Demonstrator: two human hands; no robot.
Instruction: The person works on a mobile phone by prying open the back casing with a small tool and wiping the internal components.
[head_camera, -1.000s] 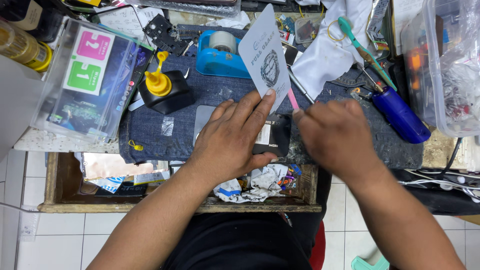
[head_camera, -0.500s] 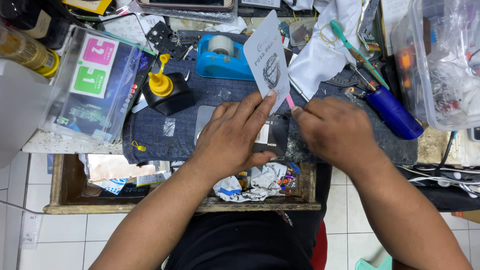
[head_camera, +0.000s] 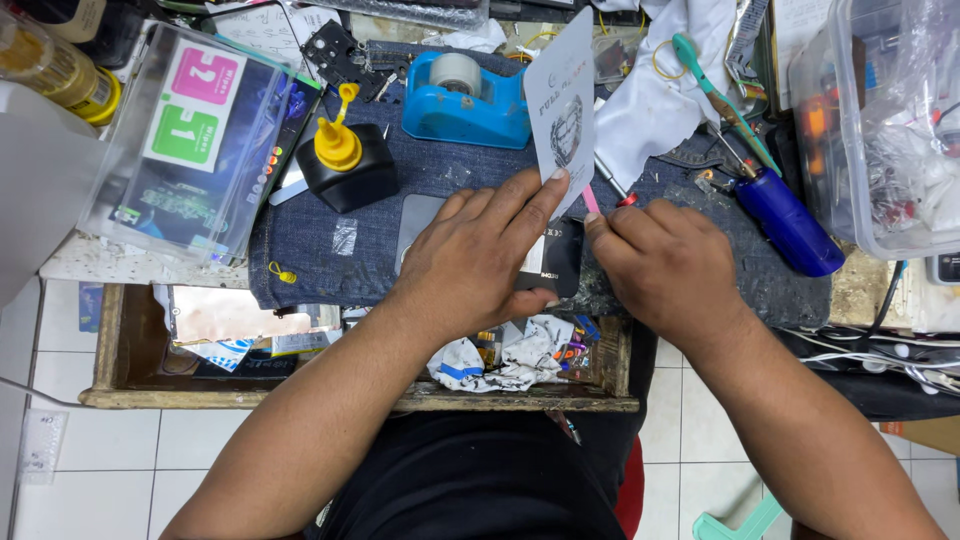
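Little had shifted since half a second earlier: both hands stayed pressed over the same spot, the white sheet still stood up from it.

Denim cloth (head_camera: 470, 185) covered the bench top, with an open wooden drawer (head_camera: 120, 350) below its front edge holding crumpled wrappers (head_camera: 510, 355). Clear plastic box (head_camera: 190, 140) with pink and green stickers sat at far left of the cloth; a clear storage bin (head_camera: 890, 120) stood at far right. Blue tape dispenser (head_camera: 465, 100) sat at the back, black bottle with yellow nozzle (head_camera: 345, 165) just left of it. Blue-handled screwdriver (head_camera: 785, 220) lay right of the hands, teal tweezers (head_camera: 715, 90) behind it.

Left hand (head_camera: 480, 250) lay flat, fingers spread and pressing down on a dark phone (head_camera: 555, 260) on the cloth, mostly hidden under the palm. Its index fingertip touched the lower edge of a white protector sheet (head_camera: 562, 115), which tilted up and away from the phone toward the tape dispenser. Right hand (head_camera: 665, 265) was just beside the left, fingers curled, thumb and forefinger pinched on a pink pull tab (head_camera: 591, 200) at the sheet's bottom corner.
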